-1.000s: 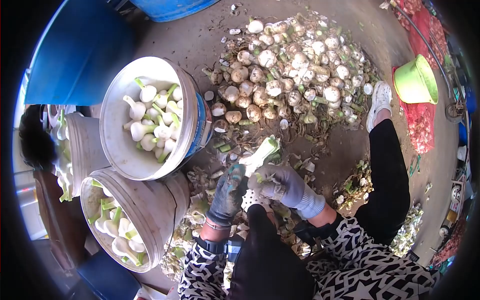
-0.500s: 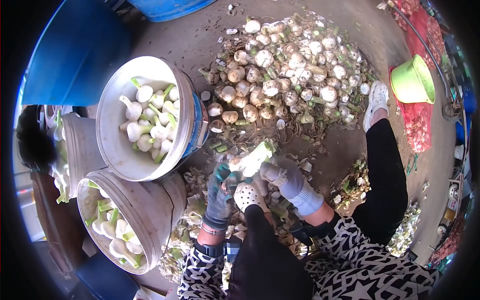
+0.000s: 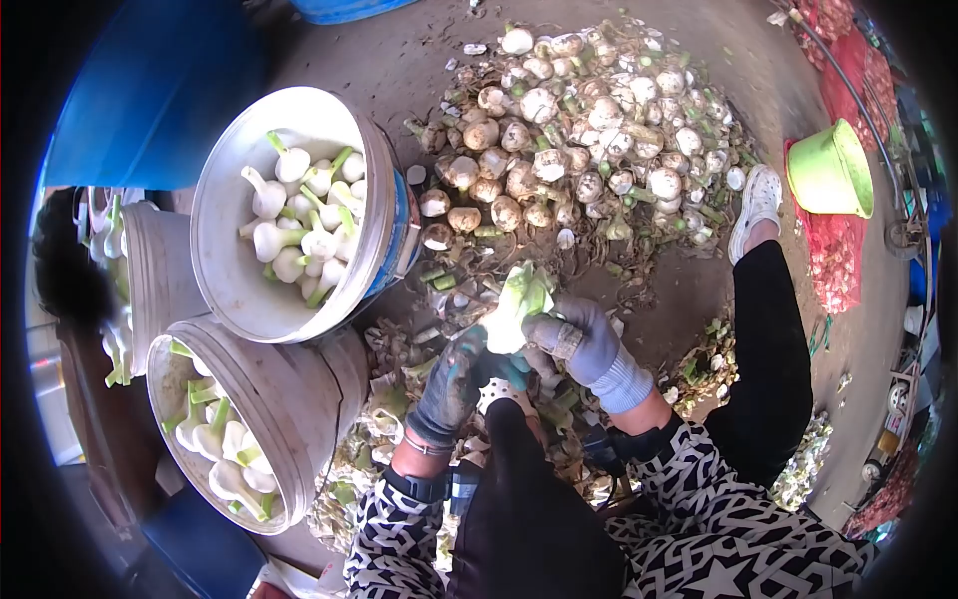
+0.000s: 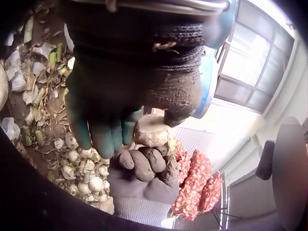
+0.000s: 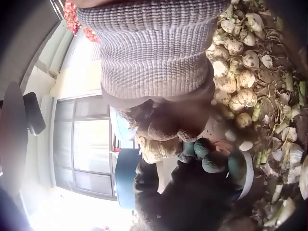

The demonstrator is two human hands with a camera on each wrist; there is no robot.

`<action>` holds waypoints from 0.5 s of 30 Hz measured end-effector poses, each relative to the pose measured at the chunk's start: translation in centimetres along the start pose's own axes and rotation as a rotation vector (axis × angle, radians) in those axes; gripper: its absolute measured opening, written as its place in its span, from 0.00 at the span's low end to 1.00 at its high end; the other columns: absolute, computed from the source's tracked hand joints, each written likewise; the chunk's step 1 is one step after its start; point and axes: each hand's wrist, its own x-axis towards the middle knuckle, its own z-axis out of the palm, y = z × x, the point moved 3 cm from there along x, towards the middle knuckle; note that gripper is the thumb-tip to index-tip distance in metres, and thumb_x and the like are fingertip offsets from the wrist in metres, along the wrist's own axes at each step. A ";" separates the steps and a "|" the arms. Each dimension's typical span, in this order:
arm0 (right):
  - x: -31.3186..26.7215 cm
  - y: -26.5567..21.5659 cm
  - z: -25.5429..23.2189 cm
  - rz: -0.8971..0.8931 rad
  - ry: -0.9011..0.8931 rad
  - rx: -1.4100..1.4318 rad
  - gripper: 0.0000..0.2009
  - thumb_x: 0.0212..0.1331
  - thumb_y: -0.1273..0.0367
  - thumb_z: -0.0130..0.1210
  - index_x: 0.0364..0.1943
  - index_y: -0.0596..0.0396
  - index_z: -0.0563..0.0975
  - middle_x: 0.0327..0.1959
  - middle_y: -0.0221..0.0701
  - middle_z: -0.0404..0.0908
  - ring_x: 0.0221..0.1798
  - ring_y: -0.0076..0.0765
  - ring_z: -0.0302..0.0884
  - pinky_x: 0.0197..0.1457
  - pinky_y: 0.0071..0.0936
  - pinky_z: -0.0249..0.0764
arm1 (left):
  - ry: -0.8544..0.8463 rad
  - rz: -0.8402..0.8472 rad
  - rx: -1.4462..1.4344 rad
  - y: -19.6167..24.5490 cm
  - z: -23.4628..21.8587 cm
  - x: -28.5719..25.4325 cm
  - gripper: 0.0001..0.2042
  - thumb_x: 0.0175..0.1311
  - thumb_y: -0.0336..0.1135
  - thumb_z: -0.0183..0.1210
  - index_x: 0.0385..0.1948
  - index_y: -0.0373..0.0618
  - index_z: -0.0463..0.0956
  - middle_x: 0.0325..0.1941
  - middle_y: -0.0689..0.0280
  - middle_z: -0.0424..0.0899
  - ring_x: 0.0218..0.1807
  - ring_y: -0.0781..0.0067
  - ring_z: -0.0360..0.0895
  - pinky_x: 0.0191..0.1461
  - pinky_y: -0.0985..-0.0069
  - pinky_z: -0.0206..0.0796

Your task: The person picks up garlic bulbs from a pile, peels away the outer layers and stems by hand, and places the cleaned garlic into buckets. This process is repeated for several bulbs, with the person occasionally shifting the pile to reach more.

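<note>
A garlic bulb (image 3: 505, 331) with a thick pale green stalk (image 3: 527, 290) is between my two gloved hands, stalk pointing up in the head view. My left hand (image 3: 451, 384), in a dark glove with green fingertips, holds it from the left with thumb and fingers around it, as the left wrist view shows. From the right, my right hand (image 3: 584, 344), in a grey glove with a knit cuff, pinches at its side with curled fingers. In the right wrist view the garlic bulb (image 5: 156, 150) shows between both gloves; its far side is hidden.
A heap of unpeeled garlic (image 3: 599, 130) lies ahead on the floor. To the left stand white buckets (image 3: 225, 280) of peeled bulbs. Peel scraps (image 3: 394, 399) cover the floor around my feet. A green bucket (image 3: 830, 170) and red net sacks (image 3: 836, 265) are at the right.
The garlic's stalk has swung from pointing up-right to nearly straight up. My right hand dropped away from the bulb's lower end and now grips beside it; the left hand has shifted its hold.
</note>
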 end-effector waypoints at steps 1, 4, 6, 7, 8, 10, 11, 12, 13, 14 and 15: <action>0.0 -0.1 0.5 -0.006 -0.014 -0.047 0.11 0.64 0.67 0.55 0.29 0.60 0.79 0.19 0.27 0.77 0.21 0.19 0.71 0.25 0.21 0.67 | -0.081 -0.004 -0.213 0.5 1.1 0.3 0.17 0.69 0.39 0.53 0.53 0.37 0.71 0.46 0.61 0.80 0.45 0.71 0.77 0.53 0.68 0.70; -0.8 0.0 1.2 0.096 -0.032 0.004 0.11 0.64 0.66 0.55 0.30 0.60 0.79 0.18 0.26 0.77 0.20 0.19 0.71 0.24 0.21 0.67 | 0.078 0.033 0.011 -1.3 0.1 0.7 0.19 0.70 0.38 0.46 0.58 0.39 0.67 0.49 0.61 0.77 0.48 0.72 0.76 0.53 0.71 0.70; -0.8 0.9 0.9 0.177 -0.061 0.094 0.11 0.61 0.65 0.55 0.36 0.61 0.79 0.22 0.27 0.78 0.22 0.20 0.73 0.26 0.20 0.68 | -0.010 -0.018 0.399 -0.5 -1.0 0.8 0.20 0.77 0.41 0.38 0.62 0.38 0.63 0.55 0.58 0.75 0.54 0.67 0.75 0.57 0.69 0.68; -0.7 2.0 0.8 0.181 -0.068 0.089 0.11 0.61 0.65 0.55 0.36 0.61 0.79 0.22 0.27 0.78 0.22 0.20 0.73 0.26 0.20 0.68 | -0.003 -0.015 0.394 -0.4 -1.3 1.1 0.20 0.77 0.41 0.38 0.62 0.38 0.63 0.55 0.58 0.75 0.54 0.67 0.75 0.57 0.69 0.68; -0.7 3.3 0.8 0.159 -0.065 0.234 0.12 0.60 0.64 0.56 0.37 0.62 0.79 0.24 0.28 0.79 0.22 0.20 0.73 0.27 0.20 0.69 | -0.026 0.106 0.641 -0.1 -1.3 1.4 0.19 0.75 0.36 0.40 0.62 0.37 0.63 0.57 0.54 0.74 0.57 0.62 0.74 0.61 0.67 0.67; -0.6 4.5 1.3 0.150 -0.070 0.403 0.15 0.58 0.64 0.56 0.41 0.64 0.79 0.29 0.29 0.80 0.21 0.20 0.73 0.25 0.21 0.68 | -0.066 0.327 0.955 0.8 -0.6 1.8 0.21 0.66 0.23 0.43 0.62 0.35 0.62 0.63 0.47 0.70 0.65 0.50 0.68 0.68 0.64 0.61; -0.7 4.2 1.2 0.151 -0.071 0.400 0.15 0.58 0.64 0.56 0.41 0.64 0.79 0.29 0.29 0.80 0.21 0.20 0.73 0.25 0.21 0.68 | -0.063 0.328 0.954 0.6 -0.6 2.0 0.21 0.66 0.23 0.43 0.62 0.35 0.62 0.63 0.47 0.70 0.65 0.50 0.68 0.68 0.64 0.61; -0.9 3.6 1.5 0.171 -0.137 0.508 0.17 0.58 0.62 0.56 0.42 0.64 0.77 0.26 0.28 0.79 0.19 0.21 0.71 0.23 0.23 0.67 | -0.039 0.347 0.958 0.3 -0.7 2.1 0.26 0.63 0.27 0.50 0.65 0.36 0.59 0.63 0.47 0.70 0.65 0.52 0.70 0.67 0.66 0.62; -1.1 3.1 1.7 0.188 -0.201 0.617 0.19 0.58 0.61 0.56 0.43 0.65 0.76 0.23 0.28 0.78 0.17 0.22 0.69 0.22 0.24 0.66 | -0.017 0.366 0.964 0.2 -0.7 2.2 0.32 0.61 0.30 0.57 0.68 0.36 0.55 0.64 0.48 0.71 0.64 0.54 0.71 0.66 0.67 0.63; -0.9 3.3 1.7 0.185 -0.198 0.618 0.19 0.58 0.61 0.56 0.43 0.65 0.76 0.23 0.28 0.78 0.17 0.22 0.69 0.22 0.24 0.66 | -0.022 0.366 0.965 0.1 -0.3 2.1 0.32 0.61 0.30 0.57 0.68 0.36 0.55 0.64 0.48 0.71 0.64 0.54 0.71 0.66 0.67 0.63; -0.7 3.5 1.9 0.123 -0.336 0.777 0.20 0.59 0.59 0.56 0.43 0.65 0.76 0.19 0.28 0.75 0.15 0.23 0.66 0.20 0.25 0.65 | 0.110 0.454 1.059 0.4 0.2 1.8 0.27 0.63 0.27 0.51 0.65 0.36 0.59 0.63 0.48 0.71 0.63 0.53 0.71 0.66 0.66 0.63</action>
